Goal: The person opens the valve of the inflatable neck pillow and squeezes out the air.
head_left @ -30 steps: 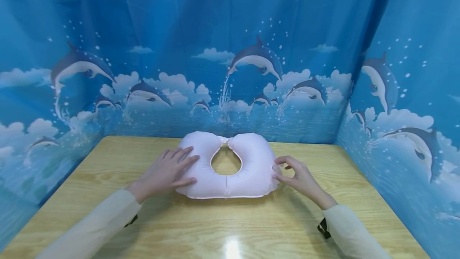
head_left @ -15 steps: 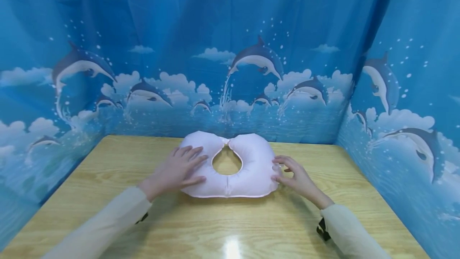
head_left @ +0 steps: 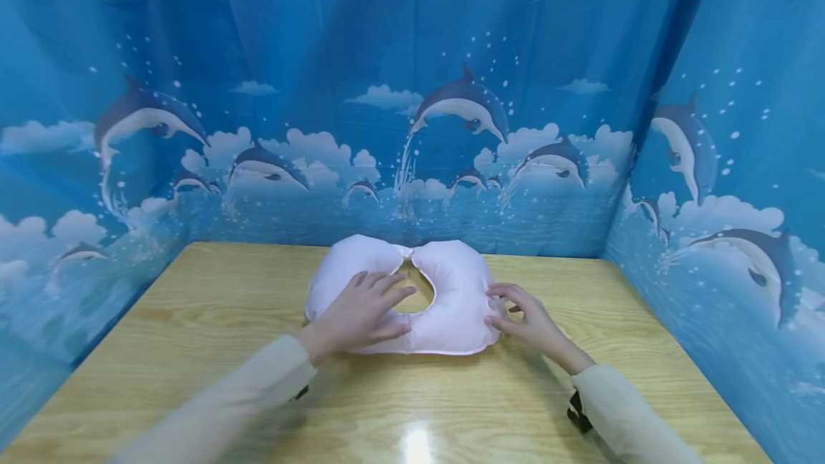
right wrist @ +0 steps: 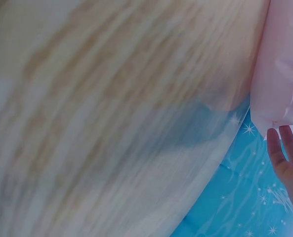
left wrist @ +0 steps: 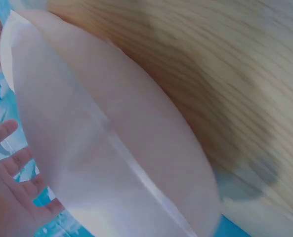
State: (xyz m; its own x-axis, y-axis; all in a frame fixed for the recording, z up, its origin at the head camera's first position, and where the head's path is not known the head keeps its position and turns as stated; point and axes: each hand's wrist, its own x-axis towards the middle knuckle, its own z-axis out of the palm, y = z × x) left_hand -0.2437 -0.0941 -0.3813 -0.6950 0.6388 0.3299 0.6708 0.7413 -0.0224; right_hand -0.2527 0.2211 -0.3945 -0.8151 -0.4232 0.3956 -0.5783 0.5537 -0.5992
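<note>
Pillow (head_left: 445, 299), a pale ring, lies puffed on the surface (head_left: 193, 349); left hand (head_left: 357, 317) presses it flat-fingered, right hand (head_left: 525, 321) pinches its edge; flattening looks barely begun.

Both arms come in from the near edge, cream sleeves down to the wrists, angled toward the middle. Left hand (head_left: 359, 313) is laid flat, palm down, fingers straight and spread a bit, pointing far and to the right. Right hand (head_left: 525, 321) sits lower and to the right, wrist bent, fingers loosely curled with the tips turned leftward. Whether the thumb and fingertips are actually pinching isn't clear. There's a dark strap under the right wrist.
</note>
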